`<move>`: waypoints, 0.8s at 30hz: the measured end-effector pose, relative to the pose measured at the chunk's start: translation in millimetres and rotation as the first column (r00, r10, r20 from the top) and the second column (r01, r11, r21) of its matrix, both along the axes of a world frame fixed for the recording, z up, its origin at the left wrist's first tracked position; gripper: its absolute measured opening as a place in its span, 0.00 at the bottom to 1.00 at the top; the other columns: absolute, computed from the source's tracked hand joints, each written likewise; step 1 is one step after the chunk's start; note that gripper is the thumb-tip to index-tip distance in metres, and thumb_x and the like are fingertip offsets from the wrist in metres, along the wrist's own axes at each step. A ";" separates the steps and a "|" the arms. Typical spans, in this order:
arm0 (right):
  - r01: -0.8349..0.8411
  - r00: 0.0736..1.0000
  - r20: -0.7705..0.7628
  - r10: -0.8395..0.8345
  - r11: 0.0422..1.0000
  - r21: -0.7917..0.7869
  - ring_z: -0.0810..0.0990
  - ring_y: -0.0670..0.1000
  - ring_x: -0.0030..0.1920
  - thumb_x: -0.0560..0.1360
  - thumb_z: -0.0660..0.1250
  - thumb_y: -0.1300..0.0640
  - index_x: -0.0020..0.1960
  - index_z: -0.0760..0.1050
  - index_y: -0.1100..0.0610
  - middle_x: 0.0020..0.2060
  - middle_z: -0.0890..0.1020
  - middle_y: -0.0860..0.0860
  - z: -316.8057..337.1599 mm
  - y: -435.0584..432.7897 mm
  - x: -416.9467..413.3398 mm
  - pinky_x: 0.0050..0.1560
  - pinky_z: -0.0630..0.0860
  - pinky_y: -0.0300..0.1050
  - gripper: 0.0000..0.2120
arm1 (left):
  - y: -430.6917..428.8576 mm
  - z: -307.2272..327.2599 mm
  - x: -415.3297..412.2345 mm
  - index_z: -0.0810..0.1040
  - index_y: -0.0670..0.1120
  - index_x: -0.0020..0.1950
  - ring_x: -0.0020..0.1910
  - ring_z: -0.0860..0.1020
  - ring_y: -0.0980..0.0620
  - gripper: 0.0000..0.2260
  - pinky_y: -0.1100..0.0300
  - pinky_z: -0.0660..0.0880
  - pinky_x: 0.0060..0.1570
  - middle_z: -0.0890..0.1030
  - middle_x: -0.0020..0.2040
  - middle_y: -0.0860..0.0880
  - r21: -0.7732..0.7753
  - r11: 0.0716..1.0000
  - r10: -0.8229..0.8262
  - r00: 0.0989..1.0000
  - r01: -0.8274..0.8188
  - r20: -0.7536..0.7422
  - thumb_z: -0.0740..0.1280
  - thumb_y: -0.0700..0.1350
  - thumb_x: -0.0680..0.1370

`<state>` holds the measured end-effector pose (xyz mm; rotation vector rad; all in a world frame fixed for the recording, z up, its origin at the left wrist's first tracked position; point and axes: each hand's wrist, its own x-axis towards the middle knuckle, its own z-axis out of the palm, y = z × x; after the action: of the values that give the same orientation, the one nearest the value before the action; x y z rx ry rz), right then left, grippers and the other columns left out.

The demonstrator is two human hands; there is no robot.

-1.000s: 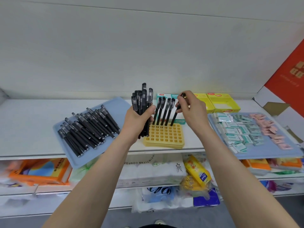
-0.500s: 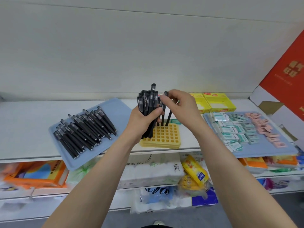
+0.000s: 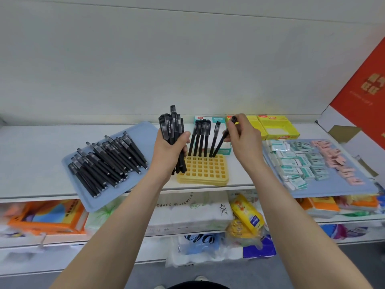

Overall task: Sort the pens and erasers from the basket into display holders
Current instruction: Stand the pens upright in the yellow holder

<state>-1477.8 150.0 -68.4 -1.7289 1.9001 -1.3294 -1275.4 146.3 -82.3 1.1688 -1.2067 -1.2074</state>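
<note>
As left fingers [image 3: 185, 136] clamp spare pens [image 3: 171, 127], right fingers [image 3: 228, 136] pinch 1 pen [image 3: 220, 146] at holder [image 3: 203, 171].

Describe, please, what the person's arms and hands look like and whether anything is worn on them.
The left hand and right hand are bare: no gloves, rings or watch show. The left forearm and right forearm are uncovered down to the picture's lower edge, with no sleeve or bracelet in view.
</note>
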 end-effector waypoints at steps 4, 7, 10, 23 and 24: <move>-0.019 0.994 -0.110 0.018 1.000 -0.006 0.84 0.49 0.34 0.82 0.59 0.53 0.52 0.70 0.53 0.37 0.83 0.51 -2.5 -7.2 1.0 0.43 0.79 0.52 0.04 | 2.0 3.5 -0.1 0.72 0.34 0.56 0.31 0.76 0.51 0.17 0.61 0.76 0.36 0.78 0.33 0.47 0.010 0.999 -0.032 0.999 0.032 -0.019 0.69 0.47 0.78; -0.002 0.986 -0.166 -0.002 1.000 -0.024 0.82 0.56 0.36 0.82 0.59 0.52 0.53 0.70 0.54 0.36 0.82 0.52 -3.4 -9.0 -1.7 0.42 0.78 0.55 0.06 | 5.5 5.4 -1.3 0.76 0.40 0.48 0.32 0.77 0.51 0.09 0.59 0.77 0.38 0.79 0.33 0.45 0.015 0.999 -0.048 0.998 0.049 -0.032 0.69 0.47 0.78; -0.042 0.987 -0.156 0.046 0.999 0.024 0.83 0.53 0.37 0.81 0.60 0.52 0.52 0.72 0.53 0.36 0.83 0.51 -6.9 -7.6 -0.1 0.44 0.79 0.53 0.06 | 7.9 5.5 -2.9 0.77 0.44 0.46 0.33 0.79 0.50 0.07 0.58 0.78 0.39 0.81 0.34 0.45 0.025 0.998 -0.049 0.997 0.051 -0.061 0.70 0.47 0.77; -0.238 0.970 -0.047 0.237 0.971 -0.025 0.75 0.44 0.47 0.80 0.63 0.48 0.49 0.80 0.48 0.42 0.80 0.39 35.6 10.5 26.5 0.45 0.69 0.38 0.08 | 8.6 14.9 -22.7 0.79 0.42 0.52 0.36 0.82 0.50 0.10 0.56 0.81 0.41 0.83 0.35 0.47 0.024 0.992 -0.126 0.991 0.127 -0.038 0.73 0.45 0.75; -0.291 0.957 0.005 0.290 0.957 0.017 0.76 0.42 0.44 0.79 0.65 0.50 0.48 0.80 0.49 0.41 0.81 0.40 38.6 11.2 30.2 0.43 0.70 0.38 0.06 | 8.7 15.5 -24.9 0.79 0.43 0.52 0.37 0.83 0.49 0.09 0.56 0.81 0.42 0.83 0.36 0.47 0.006 0.989 -0.145 0.989 0.145 -0.016 0.73 0.45 0.75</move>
<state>-1447.6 161.2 -29.7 -1.9064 1.5731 -1.1984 -1300.4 155.0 -66.8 1.0897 -1.2941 -1.3274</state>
